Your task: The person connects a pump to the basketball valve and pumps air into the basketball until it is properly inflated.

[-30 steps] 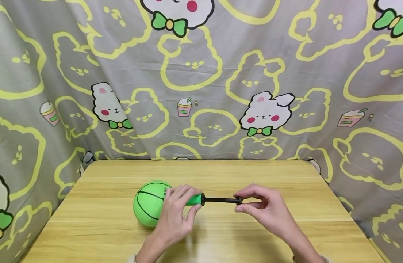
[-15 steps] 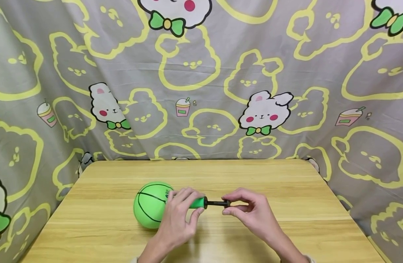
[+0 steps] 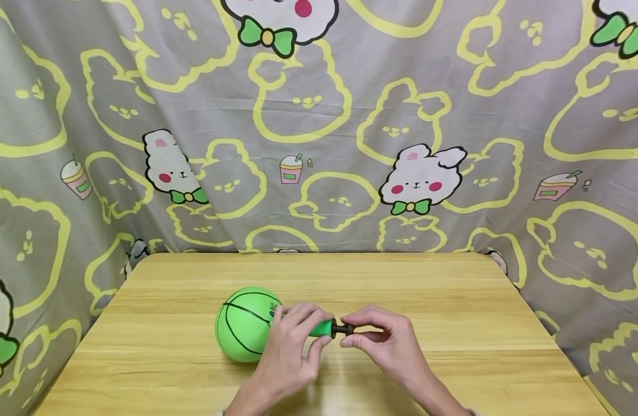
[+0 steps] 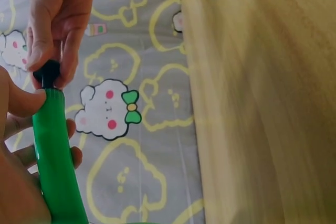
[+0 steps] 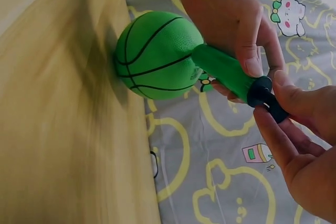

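A green ball (image 3: 242, 323) with black basketball lines rests on the table at the left of the head view. My left hand (image 3: 293, 346) grips the green barrel of a small hand pump (image 4: 55, 156), its fingers curled round it beside the ball. The barrel's far end points at the ball, as the right wrist view shows. My right hand (image 3: 389, 341) pinches the black handle (image 5: 276, 111) of the pump between thumb and fingers. Only a short length of black rod shows between handle and barrel.
The wooden table (image 3: 454, 300) spreads under both hands, its far edge against a grey curtain (image 3: 319, 133) with yellow and white cartoon prints. The curtain also hangs along the left and right sides.
My right hand has moved left with the handle, pushing most of the black rod into the barrel. The left hand, pump barrel and ball have shifted slightly right.
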The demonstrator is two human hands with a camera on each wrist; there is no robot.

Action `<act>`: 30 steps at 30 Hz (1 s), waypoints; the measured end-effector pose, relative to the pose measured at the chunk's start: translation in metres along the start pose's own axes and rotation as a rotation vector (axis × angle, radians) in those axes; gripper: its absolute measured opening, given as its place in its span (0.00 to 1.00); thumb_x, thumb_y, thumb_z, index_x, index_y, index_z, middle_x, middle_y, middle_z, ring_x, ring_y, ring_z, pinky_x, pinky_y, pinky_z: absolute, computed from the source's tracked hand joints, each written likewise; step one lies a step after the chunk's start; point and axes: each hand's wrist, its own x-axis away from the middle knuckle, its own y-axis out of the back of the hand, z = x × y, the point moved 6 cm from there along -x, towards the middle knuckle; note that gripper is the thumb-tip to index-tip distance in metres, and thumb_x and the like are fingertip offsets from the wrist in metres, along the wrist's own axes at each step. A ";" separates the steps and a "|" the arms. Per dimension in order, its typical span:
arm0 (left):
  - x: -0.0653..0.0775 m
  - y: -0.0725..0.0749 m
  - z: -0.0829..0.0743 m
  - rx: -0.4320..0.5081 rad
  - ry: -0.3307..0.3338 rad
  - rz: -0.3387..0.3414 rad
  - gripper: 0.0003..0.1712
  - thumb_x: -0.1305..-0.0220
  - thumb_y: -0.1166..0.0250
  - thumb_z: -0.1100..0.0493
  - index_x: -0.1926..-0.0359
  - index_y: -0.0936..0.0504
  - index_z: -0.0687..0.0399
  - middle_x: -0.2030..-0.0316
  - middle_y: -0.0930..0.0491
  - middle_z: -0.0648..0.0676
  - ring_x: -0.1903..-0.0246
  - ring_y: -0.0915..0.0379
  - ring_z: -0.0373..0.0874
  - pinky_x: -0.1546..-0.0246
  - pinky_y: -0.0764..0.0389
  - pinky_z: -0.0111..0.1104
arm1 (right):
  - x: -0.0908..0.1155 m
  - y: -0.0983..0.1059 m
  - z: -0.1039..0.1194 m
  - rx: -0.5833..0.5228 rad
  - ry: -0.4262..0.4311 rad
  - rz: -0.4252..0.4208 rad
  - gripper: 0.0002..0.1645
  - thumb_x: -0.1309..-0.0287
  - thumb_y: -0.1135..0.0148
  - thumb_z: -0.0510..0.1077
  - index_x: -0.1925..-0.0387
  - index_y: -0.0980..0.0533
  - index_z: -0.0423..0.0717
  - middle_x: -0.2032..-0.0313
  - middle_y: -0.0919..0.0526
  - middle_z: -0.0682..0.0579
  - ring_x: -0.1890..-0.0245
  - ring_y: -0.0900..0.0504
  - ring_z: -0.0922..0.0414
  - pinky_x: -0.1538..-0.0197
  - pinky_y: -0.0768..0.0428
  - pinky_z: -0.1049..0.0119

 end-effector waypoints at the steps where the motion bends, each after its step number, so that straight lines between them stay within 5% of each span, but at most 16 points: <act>1: 0.000 0.000 0.000 0.004 0.003 0.006 0.14 0.40 0.32 0.56 0.52 0.16 0.46 0.57 0.19 0.42 0.53 0.23 0.37 0.49 0.33 0.41 | 0.000 0.000 0.001 0.007 -0.005 0.006 0.17 0.49 0.25 0.28 0.55 0.15 0.36 0.58 0.12 0.44 0.56 0.12 0.52 0.61 0.14 0.55; 9: 0.000 0.002 0.005 0.024 -0.029 0.008 0.15 0.37 0.31 0.54 0.49 0.17 0.45 0.54 0.18 0.41 0.52 0.22 0.37 0.49 0.31 0.43 | -0.002 0.006 0.010 0.055 -0.042 0.071 0.15 0.45 0.25 0.34 0.55 0.15 0.42 0.58 0.13 0.43 0.57 0.12 0.50 0.60 0.14 0.57; 30: -0.004 0.021 0.025 0.059 0.053 -0.041 0.14 0.36 0.30 0.54 0.49 0.16 0.44 0.55 0.18 0.41 0.52 0.21 0.38 0.50 0.33 0.41 | -0.008 0.049 0.031 0.082 -0.133 0.094 0.15 0.46 0.24 0.32 0.55 0.16 0.40 0.55 0.14 0.41 0.53 0.13 0.51 0.57 0.15 0.55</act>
